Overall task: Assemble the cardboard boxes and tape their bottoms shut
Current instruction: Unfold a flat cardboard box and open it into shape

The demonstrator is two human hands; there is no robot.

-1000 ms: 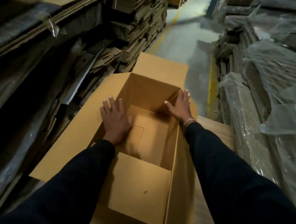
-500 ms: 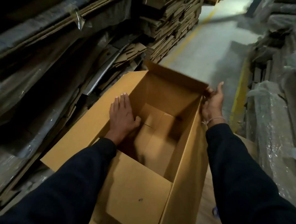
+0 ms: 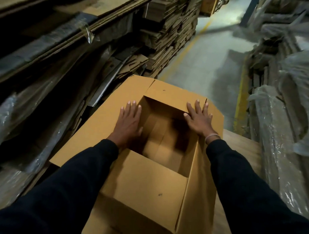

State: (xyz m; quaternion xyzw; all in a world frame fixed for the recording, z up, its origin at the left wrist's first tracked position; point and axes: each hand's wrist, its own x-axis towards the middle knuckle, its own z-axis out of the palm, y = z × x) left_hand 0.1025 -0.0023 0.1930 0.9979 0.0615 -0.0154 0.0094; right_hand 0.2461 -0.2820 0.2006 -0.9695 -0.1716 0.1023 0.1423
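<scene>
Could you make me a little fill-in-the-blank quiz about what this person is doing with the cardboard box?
1. Both hands lie ____ on the flaps of the cardboard box.
2. The left hand presses the flap on the box's ____ side.
3. The right hand wears a thin band on its ____.
4. The sleeves are ____ in colour.

Missing words: flat; left; wrist; dark

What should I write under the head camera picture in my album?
Left hand and right hand press flat on the open cardboard box flaps.

One open box (image 3: 148, 183), two hands (image 3: 130, 123) (image 3: 199, 120).
</scene>
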